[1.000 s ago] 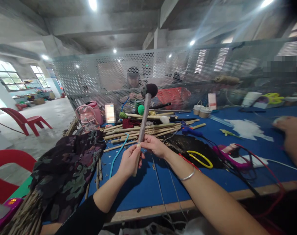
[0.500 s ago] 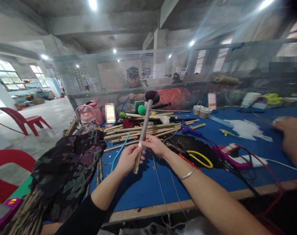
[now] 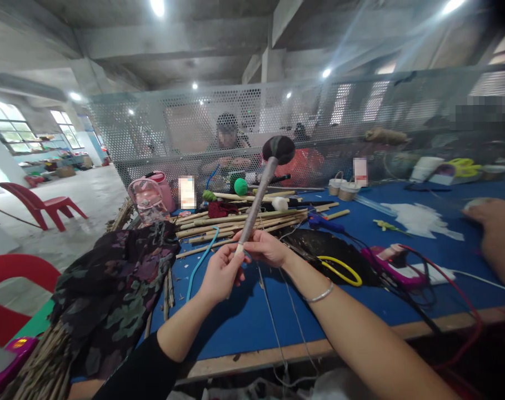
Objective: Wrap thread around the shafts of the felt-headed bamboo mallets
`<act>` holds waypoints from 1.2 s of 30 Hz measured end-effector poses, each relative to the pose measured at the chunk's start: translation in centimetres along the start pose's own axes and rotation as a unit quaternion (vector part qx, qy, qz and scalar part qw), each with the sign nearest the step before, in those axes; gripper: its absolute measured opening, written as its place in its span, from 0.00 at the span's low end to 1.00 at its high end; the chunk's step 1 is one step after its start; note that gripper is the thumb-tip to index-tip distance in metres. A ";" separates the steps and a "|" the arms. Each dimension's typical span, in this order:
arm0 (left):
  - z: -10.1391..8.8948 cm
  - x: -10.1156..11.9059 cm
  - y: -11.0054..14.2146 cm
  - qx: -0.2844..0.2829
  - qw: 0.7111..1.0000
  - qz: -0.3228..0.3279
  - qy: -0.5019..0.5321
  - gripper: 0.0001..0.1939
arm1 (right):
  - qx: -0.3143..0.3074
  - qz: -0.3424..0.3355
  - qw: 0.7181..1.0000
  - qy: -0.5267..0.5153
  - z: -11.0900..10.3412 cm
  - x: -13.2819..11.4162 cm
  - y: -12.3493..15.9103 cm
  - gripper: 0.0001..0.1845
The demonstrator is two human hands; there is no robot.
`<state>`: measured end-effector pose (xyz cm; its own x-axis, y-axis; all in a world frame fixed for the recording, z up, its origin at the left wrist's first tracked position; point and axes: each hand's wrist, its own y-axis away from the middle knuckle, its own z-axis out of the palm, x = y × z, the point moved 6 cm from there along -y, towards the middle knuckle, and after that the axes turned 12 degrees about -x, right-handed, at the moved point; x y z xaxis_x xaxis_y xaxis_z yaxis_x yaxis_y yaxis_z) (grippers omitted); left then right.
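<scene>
A wooden stick (image 3: 255, 208) wrapped in greyish-purple covering slants up and away from me, its far end topped by a dark, rounded head (image 3: 279, 150). Pale bare wood shows at the near end. My left hand (image 3: 225, 272) is closed around that bare end, thumb on top. Just above it, my right hand (image 3: 264, 247) pinches the stick at the lower edge of the wrapping, and its fingertips are partly hidden behind the stick. Under my hands the blue tabletop (image 3: 235, 333) carries a thin grey cord (image 3: 273, 316).
Behind the stick lies a pile of bamboo sticks (image 3: 206, 220). Yellow-handled scissors (image 3: 341, 270), a blue glue gun (image 3: 325, 222) and a power strip (image 3: 431, 273) sit to the right. Dark patterned cloth (image 3: 114, 300) covers the left side. A perforated metal screen (image 3: 173, 122) stands behind; a co-worker sits beyond it.
The stick's dark head has swung up and to the right, closer to me. My left hand covers more of the bare end, and both hands have shifted slightly.
</scene>
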<state>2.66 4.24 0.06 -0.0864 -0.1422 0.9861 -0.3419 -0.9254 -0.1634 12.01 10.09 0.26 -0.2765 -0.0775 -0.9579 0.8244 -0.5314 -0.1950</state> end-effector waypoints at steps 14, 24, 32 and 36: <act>-1.7 0.0 0.2 0.113 0.987 0.007 -0.110 0.20 | 0.119 -0.015 0.988 0.100 -0.3 -0.1 -0.6 0.18; -0.5 0.3 0.2 0.031 0.999 -0.013 0.019 0.18 | 0.029 -0.015 0.997 0.067 0.3 -0.7 -0.2 0.19; -0.5 -0.3 0.0 0.042 0.995 -0.061 0.066 0.16 | 0.100 0.004 0.986 0.133 -0.6 -0.4 -0.3 0.18; -1.1 -0.9 -0.1 0.083 0.994 -0.058 0.043 0.16 | 0.141 0.038 0.967 0.207 -1.1 -0.6 -0.2 0.15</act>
<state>1.73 4.87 -0.81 -0.1387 -0.0077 0.9903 -0.1955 -0.9801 -0.0350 12.61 11.17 0.66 0.0489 0.1879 -0.9810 0.6510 -0.7509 -0.1114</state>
